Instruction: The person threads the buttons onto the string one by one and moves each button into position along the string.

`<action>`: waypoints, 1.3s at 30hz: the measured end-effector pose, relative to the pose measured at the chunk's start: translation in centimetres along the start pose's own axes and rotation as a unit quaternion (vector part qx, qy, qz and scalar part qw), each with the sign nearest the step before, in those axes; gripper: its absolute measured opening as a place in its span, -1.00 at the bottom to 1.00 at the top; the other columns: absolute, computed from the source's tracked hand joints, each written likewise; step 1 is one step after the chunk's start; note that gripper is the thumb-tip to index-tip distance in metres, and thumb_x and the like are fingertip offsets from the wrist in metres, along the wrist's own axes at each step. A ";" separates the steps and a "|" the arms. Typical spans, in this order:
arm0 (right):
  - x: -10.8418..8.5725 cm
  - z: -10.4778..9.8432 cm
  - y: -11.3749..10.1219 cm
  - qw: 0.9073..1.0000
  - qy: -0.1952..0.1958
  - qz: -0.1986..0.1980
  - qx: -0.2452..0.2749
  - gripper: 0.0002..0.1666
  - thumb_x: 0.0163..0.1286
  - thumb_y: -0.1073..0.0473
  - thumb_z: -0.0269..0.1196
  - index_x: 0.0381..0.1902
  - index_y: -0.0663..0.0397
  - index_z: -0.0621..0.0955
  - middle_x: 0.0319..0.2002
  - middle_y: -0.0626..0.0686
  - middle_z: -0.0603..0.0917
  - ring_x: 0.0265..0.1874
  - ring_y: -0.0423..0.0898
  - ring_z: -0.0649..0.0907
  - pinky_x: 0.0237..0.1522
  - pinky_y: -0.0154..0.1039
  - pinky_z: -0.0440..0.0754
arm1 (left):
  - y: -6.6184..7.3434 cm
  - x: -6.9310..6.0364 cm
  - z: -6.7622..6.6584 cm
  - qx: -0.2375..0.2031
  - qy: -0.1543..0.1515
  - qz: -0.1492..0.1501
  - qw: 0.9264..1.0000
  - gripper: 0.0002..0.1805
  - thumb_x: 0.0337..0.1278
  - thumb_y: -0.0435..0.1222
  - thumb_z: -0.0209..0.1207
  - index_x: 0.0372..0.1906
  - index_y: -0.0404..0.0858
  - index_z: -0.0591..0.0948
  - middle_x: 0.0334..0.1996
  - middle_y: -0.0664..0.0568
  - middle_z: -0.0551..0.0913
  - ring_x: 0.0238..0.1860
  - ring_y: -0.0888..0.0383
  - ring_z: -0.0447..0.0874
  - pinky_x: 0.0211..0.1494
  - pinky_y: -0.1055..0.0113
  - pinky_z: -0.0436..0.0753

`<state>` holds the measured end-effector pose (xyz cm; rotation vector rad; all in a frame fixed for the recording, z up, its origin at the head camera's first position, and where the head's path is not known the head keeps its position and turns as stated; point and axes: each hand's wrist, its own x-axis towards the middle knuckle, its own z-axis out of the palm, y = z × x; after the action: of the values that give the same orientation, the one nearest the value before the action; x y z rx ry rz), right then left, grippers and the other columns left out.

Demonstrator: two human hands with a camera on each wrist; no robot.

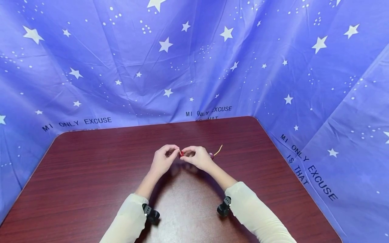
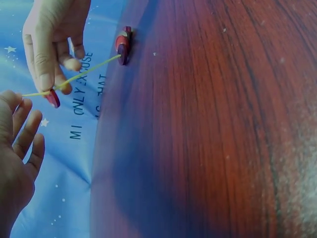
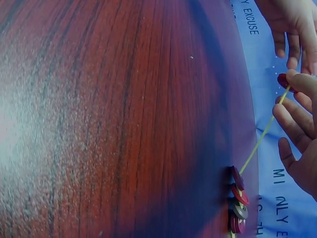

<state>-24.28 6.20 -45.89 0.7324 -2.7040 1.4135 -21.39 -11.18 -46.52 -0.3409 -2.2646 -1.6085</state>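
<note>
My left hand (image 1: 162, 160) pinches the yellow string (image 2: 34, 94) near its end, between thumb and forefinger. Facing it, my right hand (image 1: 199, 158) holds a red button (image 2: 52, 98) by its edge with the fingertips. The string reaches from the left fingertips to this button and on past the right hand; the button's holes are too small to make out. Farther along, several strung buttons (image 3: 239, 194), dark red, red and grey, rest on the table in a row. In the head view the right hand mostly hides them, leaving one dark red button (image 1: 211, 155) in sight.
A dark red wood-grain table (image 1: 91, 175) lies under both hands, with a glossy patch nearer the body. The string's loose tail (image 1: 219, 149) sticks out right of the right hand. Blue star-patterned cloth (image 1: 194, 60) hangs around the table's far and side edges.
</note>
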 end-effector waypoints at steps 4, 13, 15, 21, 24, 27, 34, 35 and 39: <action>-0.1 -0.3 0.1 0.999 0.003 0.019 -0.033 -0.69 0.04 0.05 0.43 -0.21 -0.07 0.70 -0.44 -0.12 0.74 -0.56 -0.36 0.57 -0.59 -0.20 0.39 | 1.4 -0.2 -0.5 0.003 0.012 0.005 1.000 -0.92 0.07 -0.47 0.22 -0.30 -0.40 0.64 -0.43 -0.17 0.66 -0.43 0.14 0.52 -0.36 0.42 0.53; -0.4 -0.8 1.1 0.999 -0.001 -0.005 -0.034 -0.71 0.07 0.11 0.41 -0.21 0.01 0.69 -0.45 -0.07 0.73 -0.58 -0.32 0.57 -0.51 -0.38 0.52 | 3.6 -0.8 -1.5 0.022 0.022 0.012 0.999 -0.93 0.04 -0.51 0.21 -0.33 -0.44 0.63 -0.48 -0.18 0.63 -0.47 0.21 0.47 -0.38 0.47 0.47; -0.5 -1.0 1.4 0.999 -0.002 -0.017 -0.028 -0.72 0.07 0.15 0.41 -0.21 0.07 0.69 -0.46 -0.03 0.73 -0.58 -0.31 0.55 -0.51 -0.43 0.52 | 3.7 -0.8 -1.6 0.021 0.023 0.011 0.999 -0.93 0.04 -0.52 0.22 -0.34 -0.45 0.63 -0.49 -0.19 0.62 -0.48 0.21 0.46 -0.39 0.49 0.45; -0.7 -1.7 2.2 0.999 -0.003 -0.011 -0.037 -0.72 0.08 0.17 0.40 -0.21 0.10 0.68 -0.45 0.00 0.73 -0.59 -0.29 0.55 -0.49 -0.44 0.52 | 3.6 -0.8 -1.7 0.024 0.022 0.002 0.999 -0.94 0.04 -0.51 0.22 -0.35 -0.45 0.63 -0.49 -0.20 0.62 -0.47 0.17 0.45 -0.39 0.52 0.43; -0.7 -2.1 2.6 0.999 -0.003 -0.006 -0.046 -0.71 0.09 0.16 0.39 -0.21 0.10 0.68 -0.44 -0.01 0.73 -0.57 -0.29 0.55 -0.47 -0.44 0.52 | 3.5 -0.8 -1.8 0.026 0.021 -0.007 0.999 -0.95 0.04 -0.51 0.22 -0.35 -0.44 0.63 -0.48 -0.19 0.62 -0.46 0.15 0.47 -0.38 0.52 0.43; -0.7 -2.5 2.9 0.999 -0.002 0.000 -0.053 -0.71 0.09 0.15 0.39 -0.20 0.09 0.68 -0.43 -0.01 0.72 -0.57 -0.30 0.54 -0.47 -0.44 0.50 | 3.4 -0.8 -1.8 0.029 0.019 -0.016 0.999 -0.95 0.05 -0.50 0.22 -0.35 -0.42 0.63 -0.48 -0.18 0.62 -0.44 0.15 0.47 -0.37 0.53 0.44; -0.8 -3.1 3.3 0.999 0.000 0.005 -0.052 -0.71 0.09 0.15 0.40 -0.21 0.12 0.68 -0.43 -0.01 0.72 -0.57 -0.27 0.54 -0.47 -0.43 0.50 | 3.0 -0.7 -1.9 0.040 0.015 -0.028 0.999 -0.95 0.06 -0.47 0.22 -0.34 -0.38 0.64 -0.47 -0.14 0.62 -0.44 0.22 0.45 -0.35 0.54 0.43; -0.8 -3.1 3.4 0.999 -0.001 0.005 -0.051 -0.71 0.09 0.14 0.40 -0.21 0.12 0.68 -0.43 -0.01 0.72 -0.57 -0.27 0.55 -0.48 -0.43 0.50 | 3.0 -0.7 -1.9 0.040 0.014 -0.032 0.999 -0.95 0.07 -0.46 0.22 -0.34 -0.38 0.64 -0.47 -0.14 0.62 -0.44 0.22 0.45 -0.35 0.54 0.43; -0.8 -3.2 3.6 0.999 -0.005 0.009 -0.048 -0.70 0.09 0.14 0.40 -0.20 0.13 0.68 -0.44 -0.02 0.71 -0.60 -0.25 0.57 -0.51 -0.41 0.52 | 3.0 -0.8 -2.0 0.037 0.013 -0.038 0.999 -0.95 0.07 -0.46 0.22 -0.34 -0.39 0.64 -0.46 -0.15 0.62 -0.43 0.20 0.46 -0.34 0.52 0.44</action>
<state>-25.73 10.80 -46.95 0.7119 -2.7712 1.2755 -19.27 -12.06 -43.62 -0.2173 -2.3371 -1.5497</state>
